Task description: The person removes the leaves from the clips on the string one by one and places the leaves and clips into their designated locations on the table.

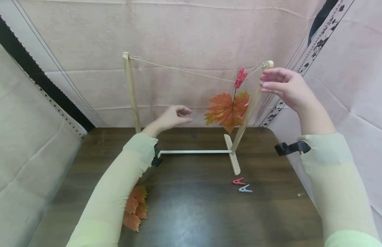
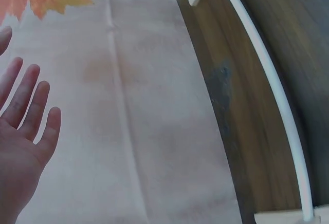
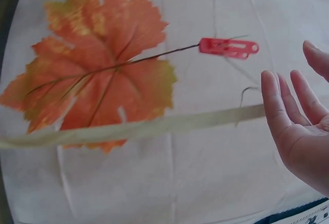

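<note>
Although the orange leaf (image 1: 224,109) hangs from the sagging string (image 1: 181,69) by a red clothespin (image 1: 240,78), its hold does not look very sure to me. The clothespin seems to bite only the end of the thin stem (image 3: 169,53), so a shake of the string may let the leaf turn or drop. Both hands are empty and well apart, with relaxed fingers: the left hand (image 1: 172,116) is in the air to the left of the leaf, and the right hand (image 1: 283,84) is near the top of the right post (image 1: 251,106); whether it touches there, I cannot tell. If it knocks this post, the post could tilt, because its foot (image 1: 235,164) is narrow. Over the desk (image 1: 277,206), the left sleeve (image 1: 108,192) partly hides more leaves (image 1: 136,207), and by coming lower it could push them aside.
</note>
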`<state>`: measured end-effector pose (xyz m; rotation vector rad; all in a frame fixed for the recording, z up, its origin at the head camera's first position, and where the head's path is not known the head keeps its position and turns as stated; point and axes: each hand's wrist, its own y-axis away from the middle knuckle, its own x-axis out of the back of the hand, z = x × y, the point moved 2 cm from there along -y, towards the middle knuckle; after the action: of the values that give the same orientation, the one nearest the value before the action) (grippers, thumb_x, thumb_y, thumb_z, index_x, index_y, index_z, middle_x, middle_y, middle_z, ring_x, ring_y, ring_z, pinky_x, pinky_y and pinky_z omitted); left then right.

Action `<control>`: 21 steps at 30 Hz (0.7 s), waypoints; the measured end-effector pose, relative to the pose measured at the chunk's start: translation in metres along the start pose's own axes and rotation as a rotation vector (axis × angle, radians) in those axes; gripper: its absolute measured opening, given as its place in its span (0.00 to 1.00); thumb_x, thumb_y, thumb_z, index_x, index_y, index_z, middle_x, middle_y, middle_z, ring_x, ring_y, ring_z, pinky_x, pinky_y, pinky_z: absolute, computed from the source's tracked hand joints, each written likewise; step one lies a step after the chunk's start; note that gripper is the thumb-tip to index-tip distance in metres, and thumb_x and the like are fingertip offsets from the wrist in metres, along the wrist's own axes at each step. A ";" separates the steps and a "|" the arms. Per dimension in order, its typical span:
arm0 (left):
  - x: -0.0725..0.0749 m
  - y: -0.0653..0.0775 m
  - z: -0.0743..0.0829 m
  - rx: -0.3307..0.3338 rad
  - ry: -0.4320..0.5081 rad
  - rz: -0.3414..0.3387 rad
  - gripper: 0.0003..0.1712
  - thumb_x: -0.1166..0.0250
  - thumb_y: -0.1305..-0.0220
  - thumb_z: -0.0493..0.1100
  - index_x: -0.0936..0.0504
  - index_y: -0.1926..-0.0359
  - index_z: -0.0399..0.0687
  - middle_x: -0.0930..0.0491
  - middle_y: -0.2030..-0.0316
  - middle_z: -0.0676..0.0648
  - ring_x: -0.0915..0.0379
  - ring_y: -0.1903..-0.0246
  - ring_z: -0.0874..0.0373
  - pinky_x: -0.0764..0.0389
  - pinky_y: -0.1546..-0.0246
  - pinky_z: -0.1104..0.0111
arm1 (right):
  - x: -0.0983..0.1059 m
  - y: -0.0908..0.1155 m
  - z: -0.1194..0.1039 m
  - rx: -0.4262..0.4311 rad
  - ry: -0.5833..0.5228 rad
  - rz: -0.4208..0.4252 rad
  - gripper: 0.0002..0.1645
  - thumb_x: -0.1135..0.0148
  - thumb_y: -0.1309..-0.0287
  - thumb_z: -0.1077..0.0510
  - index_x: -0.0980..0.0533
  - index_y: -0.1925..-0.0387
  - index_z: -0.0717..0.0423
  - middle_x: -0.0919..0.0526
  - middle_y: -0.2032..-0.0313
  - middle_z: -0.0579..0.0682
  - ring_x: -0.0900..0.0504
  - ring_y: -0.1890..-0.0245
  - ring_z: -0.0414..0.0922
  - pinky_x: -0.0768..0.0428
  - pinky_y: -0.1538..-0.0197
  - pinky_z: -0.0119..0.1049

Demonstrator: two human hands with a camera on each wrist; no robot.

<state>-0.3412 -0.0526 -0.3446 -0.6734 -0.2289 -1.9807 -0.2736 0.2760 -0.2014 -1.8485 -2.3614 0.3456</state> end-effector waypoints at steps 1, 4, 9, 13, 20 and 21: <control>-0.002 -0.003 0.003 -0.002 0.005 0.000 0.23 0.33 0.43 0.46 0.24 0.48 0.42 0.23 0.47 0.44 0.30 0.45 0.50 0.31 0.42 0.59 | -0.002 -0.002 -0.002 0.000 0.003 0.004 0.17 0.41 0.47 0.75 0.21 0.57 0.57 0.17 0.60 0.49 0.17 0.60 0.40 0.19 0.59 0.29; -0.008 -0.012 0.010 -0.017 0.016 0.011 0.25 0.33 0.43 0.48 0.25 0.46 0.45 0.25 0.46 0.46 0.32 0.43 0.52 0.33 0.41 0.60 | -0.007 -0.008 -0.009 -0.004 0.017 0.021 0.17 0.40 0.48 0.74 0.22 0.57 0.57 0.17 0.60 0.48 0.18 0.60 0.41 0.19 0.59 0.29; -0.016 -0.027 0.023 -0.038 0.046 0.037 0.27 0.33 0.43 0.48 0.27 0.43 0.48 0.27 0.42 0.48 0.36 0.40 0.53 0.36 0.38 0.60 | -0.015 -0.017 -0.019 -0.026 0.051 0.051 0.20 0.36 0.50 0.72 0.24 0.53 0.57 0.18 0.58 0.48 0.18 0.59 0.41 0.20 0.59 0.28; -0.022 -0.039 0.033 -0.043 0.060 0.061 0.30 0.33 0.43 0.50 0.29 0.41 0.48 0.29 0.41 0.47 0.37 0.39 0.53 0.37 0.37 0.59 | -0.022 -0.024 -0.023 -0.058 0.118 0.065 0.29 0.34 0.50 0.69 0.30 0.44 0.61 0.22 0.51 0.51 0.19 0.58 0.40 0.20 0.59 0.27; -0.032 -0.058 0.049 -0.068 0.113 0.053 0.31 0.33 0.44 0.49 0.29 0.40 0.46 0.27 0.42 0.47 0.34 0.41 0.54 0.32 0.41 0.64 | -0.034 -0.031 -0.022 -0.159 0.373 0.068 0.37 0.36 0.45 0.62 0.38 0.35 0.61 0.34 0.36 0.59 0.20 0.58 0.36 0.21 0.59 0.24; -0.034 -0.061 0.052 -0.071 0.122 0.050 0.31 0.33 0.43 0.49 0.29 0.40 0.46 0.27 0.42 0.47 0.33 0.42 0.55 0.32 0.41 0.64 | -0.036 -0.032 -0.021 -0.170 0.417 0.069 0.37 0.36 0.44 0.60 0.38 0.35 0.61 0.34 0.35 0.59 0.20 0.57 0.36 0.22 0.58 0.23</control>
<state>-0.3632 0.0248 -0.3129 -0.5954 -0.0679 -1.9817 -0.2899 0.2366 -0.1712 -1.8538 -2.0978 -0.2238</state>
